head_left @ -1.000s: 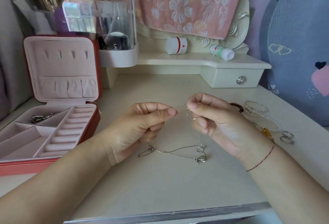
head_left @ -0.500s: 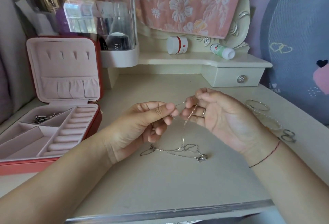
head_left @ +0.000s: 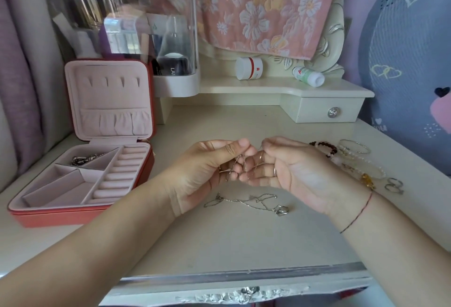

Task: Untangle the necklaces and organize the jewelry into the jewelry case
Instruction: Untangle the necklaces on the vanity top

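— What are the hands doing?
— The left hand and the right hand are hovering close together above the cream dressing table. Their fingertips are almost meeting, and each hand is pinching the thin silver necklace chain strung between them.
— Anything lying below?
— A tangled silver chain with a ring-shaped pendant is lying on the table just under the hands. I cannot tell whether it joins the held strand.
— And the case?
— The open coral-red jewellery case with pink lining is sitting well to the left, with small silver pieces lying in its back compartment. A dark-red and pink beaded bracelet and two silver rings are lying beside the right wrist
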`<action>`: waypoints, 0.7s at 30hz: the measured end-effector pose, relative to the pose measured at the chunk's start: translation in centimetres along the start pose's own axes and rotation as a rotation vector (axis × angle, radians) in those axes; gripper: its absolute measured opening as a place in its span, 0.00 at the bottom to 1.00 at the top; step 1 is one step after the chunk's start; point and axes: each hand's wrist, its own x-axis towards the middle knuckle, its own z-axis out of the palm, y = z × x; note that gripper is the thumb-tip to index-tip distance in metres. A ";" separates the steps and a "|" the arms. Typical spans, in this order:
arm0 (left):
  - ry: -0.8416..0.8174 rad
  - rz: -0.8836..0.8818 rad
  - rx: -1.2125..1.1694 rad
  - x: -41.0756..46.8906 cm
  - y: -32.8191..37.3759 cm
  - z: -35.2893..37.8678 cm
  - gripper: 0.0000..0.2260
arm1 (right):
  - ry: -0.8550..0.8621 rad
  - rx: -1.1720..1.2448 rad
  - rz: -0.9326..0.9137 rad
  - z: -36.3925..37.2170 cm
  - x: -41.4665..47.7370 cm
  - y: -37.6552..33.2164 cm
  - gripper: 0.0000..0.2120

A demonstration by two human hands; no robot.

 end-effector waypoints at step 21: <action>-0.044 -0.007 -0.325 -1.3 0.5 0.4 0.04 | 0.155 -0.154 -0.185 2.0 -0.5 -4.5 0.07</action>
